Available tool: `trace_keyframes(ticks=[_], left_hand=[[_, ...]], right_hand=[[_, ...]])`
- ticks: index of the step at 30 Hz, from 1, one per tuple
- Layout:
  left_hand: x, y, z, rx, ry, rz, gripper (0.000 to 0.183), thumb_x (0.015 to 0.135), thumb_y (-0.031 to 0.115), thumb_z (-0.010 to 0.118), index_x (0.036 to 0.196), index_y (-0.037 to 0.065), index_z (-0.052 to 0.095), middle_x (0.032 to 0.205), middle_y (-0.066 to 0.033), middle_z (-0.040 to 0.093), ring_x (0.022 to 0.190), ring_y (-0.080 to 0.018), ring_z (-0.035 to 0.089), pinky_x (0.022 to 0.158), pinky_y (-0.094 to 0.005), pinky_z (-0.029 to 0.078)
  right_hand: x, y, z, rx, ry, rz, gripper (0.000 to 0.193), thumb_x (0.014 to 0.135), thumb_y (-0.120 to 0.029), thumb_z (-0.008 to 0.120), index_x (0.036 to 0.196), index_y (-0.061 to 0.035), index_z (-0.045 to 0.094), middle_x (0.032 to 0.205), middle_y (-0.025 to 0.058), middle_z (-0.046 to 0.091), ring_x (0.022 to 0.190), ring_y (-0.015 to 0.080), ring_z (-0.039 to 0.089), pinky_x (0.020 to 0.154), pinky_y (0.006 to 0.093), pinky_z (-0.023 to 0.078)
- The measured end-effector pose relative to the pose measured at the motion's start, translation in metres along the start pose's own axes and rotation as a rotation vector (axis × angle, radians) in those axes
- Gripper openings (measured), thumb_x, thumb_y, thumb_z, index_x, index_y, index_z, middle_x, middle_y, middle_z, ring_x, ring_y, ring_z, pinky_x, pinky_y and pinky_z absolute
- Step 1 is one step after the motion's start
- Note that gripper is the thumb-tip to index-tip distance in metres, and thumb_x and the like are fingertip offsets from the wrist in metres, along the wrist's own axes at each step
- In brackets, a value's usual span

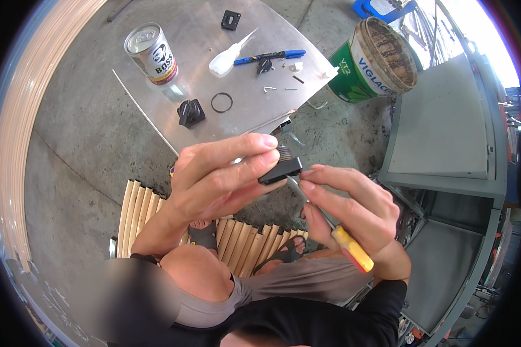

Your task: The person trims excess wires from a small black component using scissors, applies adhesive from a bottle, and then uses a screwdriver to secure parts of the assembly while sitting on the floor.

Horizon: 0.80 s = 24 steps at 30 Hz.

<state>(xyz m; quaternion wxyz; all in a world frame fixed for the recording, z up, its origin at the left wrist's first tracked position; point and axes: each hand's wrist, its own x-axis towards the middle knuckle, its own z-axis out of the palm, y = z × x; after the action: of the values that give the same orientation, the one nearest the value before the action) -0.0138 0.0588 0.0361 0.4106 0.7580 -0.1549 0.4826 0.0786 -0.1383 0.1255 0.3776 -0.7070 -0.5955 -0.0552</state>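
My left hand pinches a black switch-like part with a ribbed, threaded neck and a squarish flange, held up off the table. A screwdriver with a yellow and red handle is in my right hand. Its shaft runs up to the underside of the flange, where the tip meets the part or lies just beside it. My right thumb and fingers close around the shaft, with the fingertips near the flange's right edge. Fingers partly cover the black part.
A metal-topped table carries a drink can, black rotary knob, black ring, white dropper bottle, blue marker, square black plate and small pins. A bucket and grey cabinet stand right; wooden slats lie below.
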Motion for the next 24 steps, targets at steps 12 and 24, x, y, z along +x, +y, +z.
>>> trace_keyframes(ticks=[12,24], left_hand=[[-0.0002,0.0014,0.0039,-0.039,0.023,-0.011,0.045,0.073,-0.001,0.086,0.115,-0.001,0.07,0.121,-0.0153,0.068,0.098,-0.0283,0.075,0.08,-0.0354,0.066],[-0.0018,-0.0002,0.002,0.073,-0.036,0.031,0.054,0.071,0.005,0.092,0.118,0.003,0.066,0.127,-0.0167,0.064,0.103,-0.023,0.071,0.081,-0.03,0.063]], right_hand=[[0.0014,0.0002,-0.0017,0.041,-0.034,0.058,0.023,0.077,0.005,0.073,0.1,0.0054,0.073,0.096,0.0207,0.073,0.081,0.0296,0.075,0.069,0.0346,0.061],[0.0014,0.0014,0.0003,0.068,-0.033,0.069,0.018,0.08,0.004,0.071,0.097,0.0075,0.072,0.094,0.0225,0.073,0.08,0.0298,0.076,0.068,0.0346,0.061]])
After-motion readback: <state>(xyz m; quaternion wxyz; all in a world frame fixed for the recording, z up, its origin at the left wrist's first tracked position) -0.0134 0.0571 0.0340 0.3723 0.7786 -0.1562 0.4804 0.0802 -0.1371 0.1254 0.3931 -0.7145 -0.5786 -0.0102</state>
